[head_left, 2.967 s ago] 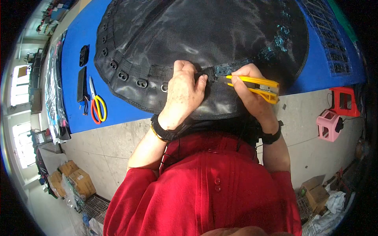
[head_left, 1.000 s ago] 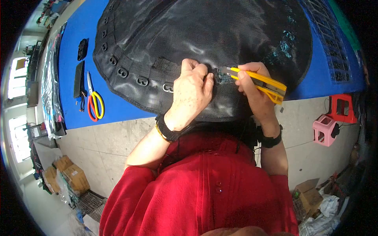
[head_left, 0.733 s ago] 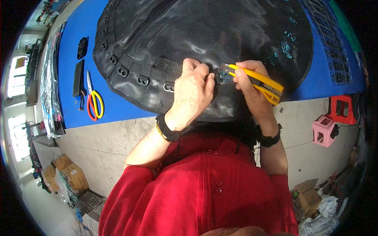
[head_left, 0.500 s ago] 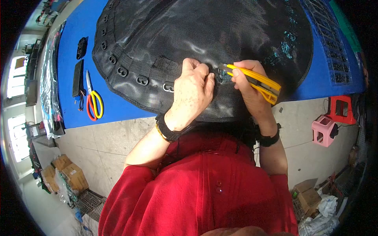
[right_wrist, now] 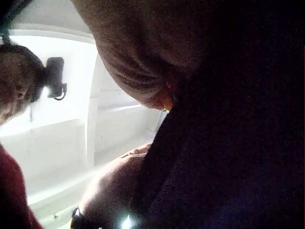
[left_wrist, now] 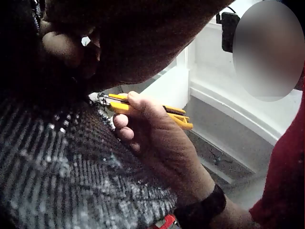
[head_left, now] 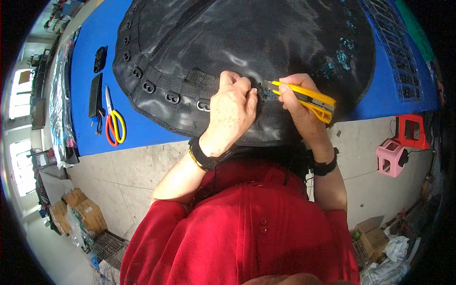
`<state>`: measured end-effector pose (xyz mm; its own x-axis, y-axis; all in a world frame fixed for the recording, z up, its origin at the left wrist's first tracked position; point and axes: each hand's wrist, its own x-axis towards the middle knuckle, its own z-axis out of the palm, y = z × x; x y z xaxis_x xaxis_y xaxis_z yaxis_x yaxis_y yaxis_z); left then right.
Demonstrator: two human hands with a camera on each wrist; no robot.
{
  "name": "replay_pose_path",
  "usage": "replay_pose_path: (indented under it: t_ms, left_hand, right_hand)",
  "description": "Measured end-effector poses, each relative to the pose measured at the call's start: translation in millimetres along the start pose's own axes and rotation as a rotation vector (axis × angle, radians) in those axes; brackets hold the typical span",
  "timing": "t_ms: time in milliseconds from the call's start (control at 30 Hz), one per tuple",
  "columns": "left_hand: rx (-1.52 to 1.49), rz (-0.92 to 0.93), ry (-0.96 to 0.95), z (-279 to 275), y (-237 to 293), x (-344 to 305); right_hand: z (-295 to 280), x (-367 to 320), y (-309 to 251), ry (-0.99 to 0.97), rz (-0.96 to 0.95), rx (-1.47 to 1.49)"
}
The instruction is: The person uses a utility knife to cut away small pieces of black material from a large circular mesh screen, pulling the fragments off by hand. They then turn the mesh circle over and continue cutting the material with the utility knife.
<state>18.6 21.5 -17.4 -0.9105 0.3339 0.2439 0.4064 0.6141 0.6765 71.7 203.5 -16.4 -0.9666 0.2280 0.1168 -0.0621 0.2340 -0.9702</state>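
Note:
A round black mesh panel [head_left: 266,42] with a row of black plastic fittings [head_left: 173,97] along its left edge lies on the blue table. My left hand [head_left: 230,109] rests on its near part, fingers curled, gripping the mesh; what lies under the fingers is hidden. From the right, my right hand [head_left: 304,111] holds a yellow utility knife [head_left: 319,99], thumb along the handle. Its blade points left at a small patch of teal threads beside the left fingertips. In the left wrist view the knife [left_wrist: 119,107] shows close over the mesh [left_wrist: 71,167]. The right wrist view is mostly dark.
On the blue table [head_left: 142,135] to the left lie scissors [head_left: 114,121] with red and yellow handles, a dark flat strip [head_left: 95,95] and a small black item [head_left: 100,59]. Clear packaging with black pieces [head_left: 399,52] lies at the right. Pink [head_left: 389,159] and red [head_left: 412,132] stools stand on the floor.
Over three seconds my left hand has shifted slightly right and the dark strap end beside it is out of sight. In the last half second the knife has moved slightly left, toward the left fingertips.

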Motion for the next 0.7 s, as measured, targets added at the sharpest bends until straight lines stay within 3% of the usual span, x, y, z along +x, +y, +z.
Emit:
replay_pose_path:
  t_ms: [633, 700]
  left_hand:
    - [-0.018, -0.026, 0.006, -0.4, -2.6, -0.9]
    - [-0.031, -0.028, 0.005, -0.3, -2.9, -1.2]
  right_hand:
    - [-7.5, -5.3, 0.7, -0.008, -0.062, -0.068]
    - [-7.2, -5.5, -2.2, -0.004, 0.003, -0.049]
